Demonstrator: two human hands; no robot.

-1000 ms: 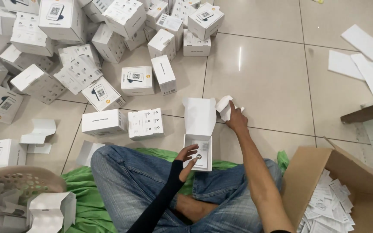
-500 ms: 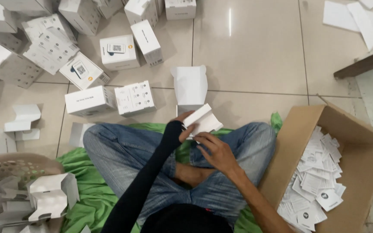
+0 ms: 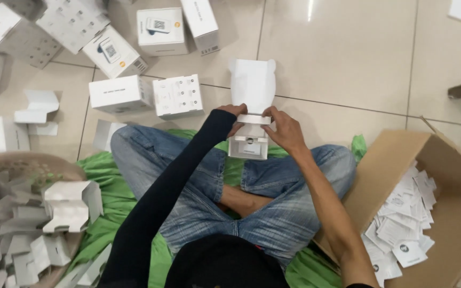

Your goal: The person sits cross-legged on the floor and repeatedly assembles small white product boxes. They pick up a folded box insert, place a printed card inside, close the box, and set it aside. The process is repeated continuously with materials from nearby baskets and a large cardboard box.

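I see the open white box (image 3: 248, 140) on the lap, lid (image 3: 253, 85) up. Left hand (image 3: 234, 114) and right hand (image 3: 284, 129) pinch a flat white insert (image 3: 253, 119) at its mouth. The carton (image 3: 444, 202), at the floor's right edge, holds many leaflets (image 3: 401, 229); the basket (image 3: 12, 160) holds folded trays (image 3: 70, 205). Six closed boxes (image 3: 121, 93) are wholly visible; others are cut off.

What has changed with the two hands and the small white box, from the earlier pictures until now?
The right hand came back from the floor beside the box and then from the lap, and now meets the left hand at the small white box; both hands' fingers pinch a flat white piece at its open top. The lid stays raised. The cardboard carton of leaflets and the boxes on the floor did not visibly move.
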